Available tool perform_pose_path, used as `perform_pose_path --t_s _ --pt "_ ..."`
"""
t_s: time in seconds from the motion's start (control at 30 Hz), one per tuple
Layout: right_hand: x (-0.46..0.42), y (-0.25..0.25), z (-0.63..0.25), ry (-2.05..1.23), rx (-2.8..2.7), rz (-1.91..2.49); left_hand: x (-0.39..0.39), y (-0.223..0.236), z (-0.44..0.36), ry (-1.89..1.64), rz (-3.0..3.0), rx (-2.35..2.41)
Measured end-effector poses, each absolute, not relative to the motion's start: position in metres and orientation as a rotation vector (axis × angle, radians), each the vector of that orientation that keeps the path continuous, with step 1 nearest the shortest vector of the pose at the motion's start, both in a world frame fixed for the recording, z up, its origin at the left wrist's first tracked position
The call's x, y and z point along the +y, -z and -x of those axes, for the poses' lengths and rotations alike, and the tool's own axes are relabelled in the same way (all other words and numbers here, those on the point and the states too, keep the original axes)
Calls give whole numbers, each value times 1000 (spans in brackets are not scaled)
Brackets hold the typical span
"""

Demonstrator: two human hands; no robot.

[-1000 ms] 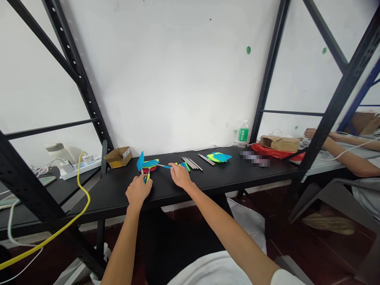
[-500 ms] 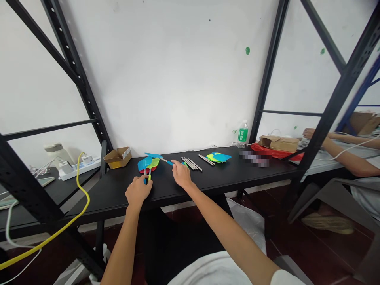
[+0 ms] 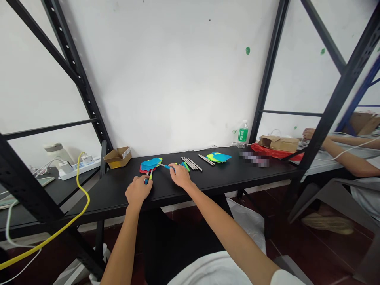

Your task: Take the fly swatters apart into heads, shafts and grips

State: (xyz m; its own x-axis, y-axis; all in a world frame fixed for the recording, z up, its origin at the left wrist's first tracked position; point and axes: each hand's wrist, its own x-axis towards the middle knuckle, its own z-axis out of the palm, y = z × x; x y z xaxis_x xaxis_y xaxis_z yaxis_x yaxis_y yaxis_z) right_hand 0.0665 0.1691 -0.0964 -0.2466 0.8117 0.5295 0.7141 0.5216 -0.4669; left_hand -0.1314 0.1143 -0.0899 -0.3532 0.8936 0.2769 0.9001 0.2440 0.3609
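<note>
My left hand is closed around the handles of several fly swatters near the front of the black table. Their heads, in red, green and blue, fan out beyond it, overlapping. A blue fly swatter with a thin metal shaft is held by its blue handle in my closed right hand; its head lies over the other heads. Just past my right hand are green and blue handles, partly hidden by it. Bare metal rods rest to the right of these.
More metal rods and a pile of blue and yellow-green swatter heads lie farther right. A water bottle stands by the wall, and an open cardboard box sits at left. Black rack posts flank the table. A co-worker's arm shows at far right.
My right hand has moved slightly left and down, lowering the blue swatter's head onto the others. The swatters in my left hand have shifted a little to the right.
</note>
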Motion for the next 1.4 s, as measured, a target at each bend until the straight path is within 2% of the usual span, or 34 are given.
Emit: perform_pose_path --t_s 0.97,1.4 --pt "165 94 -63 -55 -1866 1591 117 92 133 701 1777 -2456" --pt "165 93 -61 -45 -1964 1573 117 91 133 712 1774 -2451"
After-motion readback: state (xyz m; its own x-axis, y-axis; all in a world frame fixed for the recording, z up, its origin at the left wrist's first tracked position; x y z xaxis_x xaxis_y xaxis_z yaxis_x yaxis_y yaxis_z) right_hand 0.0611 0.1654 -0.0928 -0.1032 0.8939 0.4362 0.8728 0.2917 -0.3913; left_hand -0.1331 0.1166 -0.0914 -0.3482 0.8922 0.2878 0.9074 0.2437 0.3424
